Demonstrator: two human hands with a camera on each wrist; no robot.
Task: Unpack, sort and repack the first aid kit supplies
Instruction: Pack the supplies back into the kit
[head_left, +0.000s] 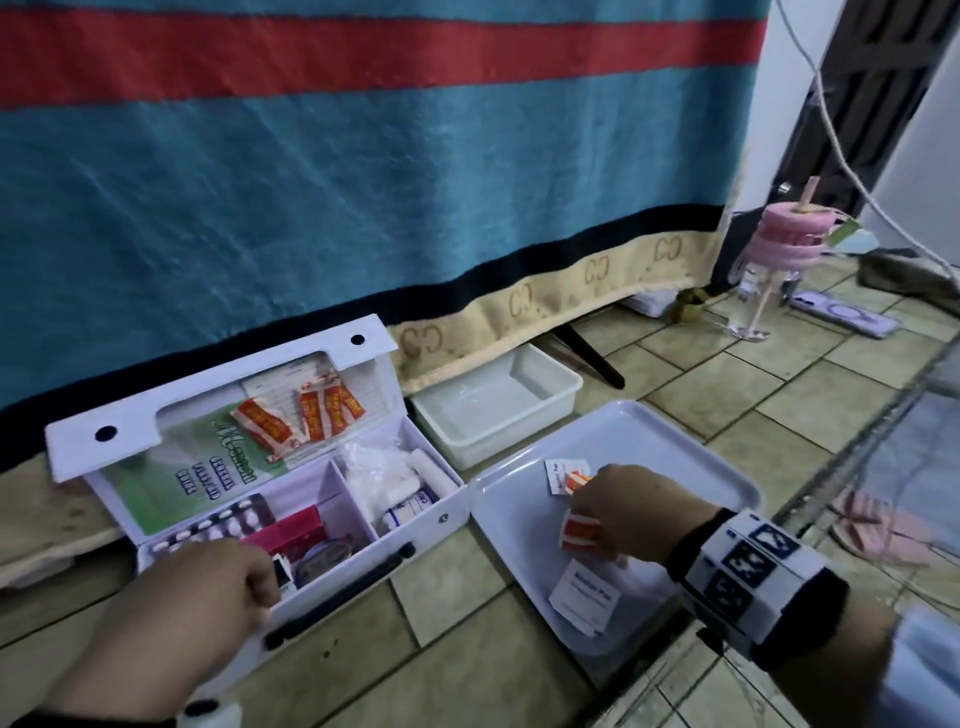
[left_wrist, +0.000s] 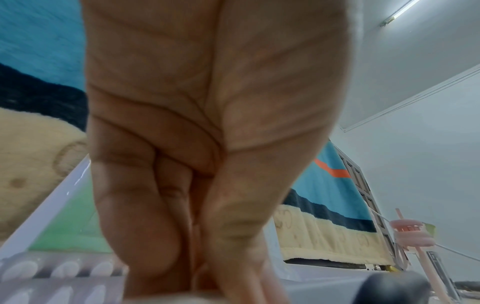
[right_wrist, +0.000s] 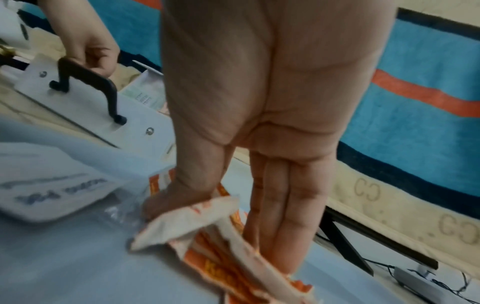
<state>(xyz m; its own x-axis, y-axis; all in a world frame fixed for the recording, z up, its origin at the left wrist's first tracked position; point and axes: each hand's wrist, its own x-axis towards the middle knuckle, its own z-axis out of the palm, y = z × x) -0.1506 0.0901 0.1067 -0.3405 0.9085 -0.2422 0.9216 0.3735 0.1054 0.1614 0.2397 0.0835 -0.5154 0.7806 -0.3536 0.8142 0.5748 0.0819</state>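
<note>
The open white kit (head_left: 291, 499) sits on the tiled floor at lower left of the head view, its lid leaning back against a striped blanket (head_left: 363, 182). Orange sachets (head_left: 306, 410) and a green leaflet (head_left: 208, 467) lie against the inside of the lid. In the kit's left compartment are a blister pack (head_left: 223, 525) and a red box (head_left: 296, 532); the right compartment holds bandage rolls (head_left: 415, 483) and white gauze.

The left hand (head_left: 208, 587) rests on the kit's front edge at lower left, just beside the black handle (head_left: 340, 592). Its fingers are curled over the rim, though the views are too close and blurred to tell whether they actually clasp anything.

To the right of the kit, touching it, lies a white tray (head_left: 701, 452). The right hand (head_left: 628, 514) is down on the tray at centre right, thumb and fingers pinching a bundle of orange-and-white packets (right_wrist: 221, 242). Another such packet (head_left: 576, 480) and a small white pad (head_left: 556, 475) lie just above the hand; a larger white pad (head_left: 584, 600) lies just below it.

A white tub (head_left: 498, 405) stands above the tray, partly under the blanket's edge. At upper right are pink rings on a stand (head_left: 784, 234).
</note>
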